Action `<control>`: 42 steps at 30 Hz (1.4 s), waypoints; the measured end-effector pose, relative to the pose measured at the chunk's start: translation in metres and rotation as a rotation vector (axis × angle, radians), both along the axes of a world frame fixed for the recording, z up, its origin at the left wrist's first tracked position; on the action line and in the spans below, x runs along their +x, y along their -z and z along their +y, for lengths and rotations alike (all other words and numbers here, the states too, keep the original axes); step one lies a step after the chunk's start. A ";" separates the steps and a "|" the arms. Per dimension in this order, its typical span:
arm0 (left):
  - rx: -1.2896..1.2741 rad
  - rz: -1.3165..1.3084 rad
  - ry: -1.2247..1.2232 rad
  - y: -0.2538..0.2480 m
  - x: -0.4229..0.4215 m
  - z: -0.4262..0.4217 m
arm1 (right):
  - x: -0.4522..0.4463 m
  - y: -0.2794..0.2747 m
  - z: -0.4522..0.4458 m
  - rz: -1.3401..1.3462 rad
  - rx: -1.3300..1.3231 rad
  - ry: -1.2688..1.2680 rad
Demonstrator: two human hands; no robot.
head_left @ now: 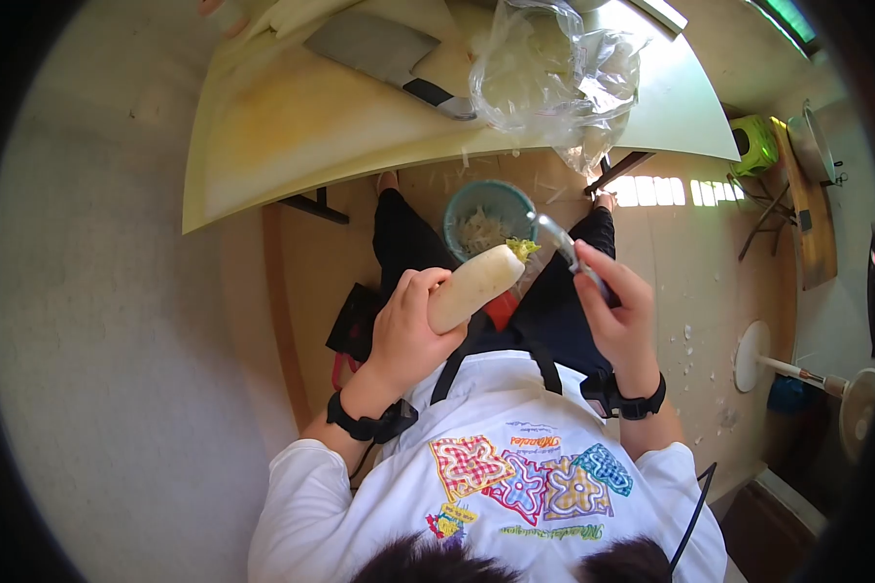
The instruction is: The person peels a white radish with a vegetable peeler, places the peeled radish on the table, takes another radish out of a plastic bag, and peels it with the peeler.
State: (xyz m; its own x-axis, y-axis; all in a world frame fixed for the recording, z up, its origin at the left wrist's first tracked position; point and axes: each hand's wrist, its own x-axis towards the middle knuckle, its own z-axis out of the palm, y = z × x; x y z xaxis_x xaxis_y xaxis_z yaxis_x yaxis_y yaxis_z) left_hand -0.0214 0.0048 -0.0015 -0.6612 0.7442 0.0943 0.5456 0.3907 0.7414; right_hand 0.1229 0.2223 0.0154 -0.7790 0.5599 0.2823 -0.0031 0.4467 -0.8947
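Observation:
A thick white radish (476, 287) with a short green leafy top is held in my left hand (413, 325), its fingers wrapped round the lower end. The leafy end points up and to the right. My right hand (620, 316) grips a peeler (559, 238) by its handle, and the peeler's head is just right of the green top, apart from it. Beyond the radish, on the floor between my legs, a blue-green basin (452, 214) holds pale peelings.
A table (262, 146) in front bears a cleaver (374, 49) and a clear plastic bag (554, 83). White scraps lie on the floor at the right, near a white fan (856, 413). A green stool (753, 146) and a wooden board (807, 214) are at the right.

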 end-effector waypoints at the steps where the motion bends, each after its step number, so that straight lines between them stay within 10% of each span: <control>1: 0.001 -0.003 0.006 -0.004 0.002 0.003 | 0.001 -0.007 -0.002 0.020 0.086 -0.082; 29: 0.056 0.246 -0.059 0.004 -0.003 -0.003 | -0.007 -0.012 -0.009 0.047 0.434 -0.255; 36: 0.082 0.422 -0.046 0.007 -0.003 -0.005 | -0.003 0.008 0.014 -0.001 0.094 0.028; 42: -0.002 0.363 -0.050 -0.005 -0.001 0.009 | -0.005 -0.015 -0.010 0.054 0.310 -0.277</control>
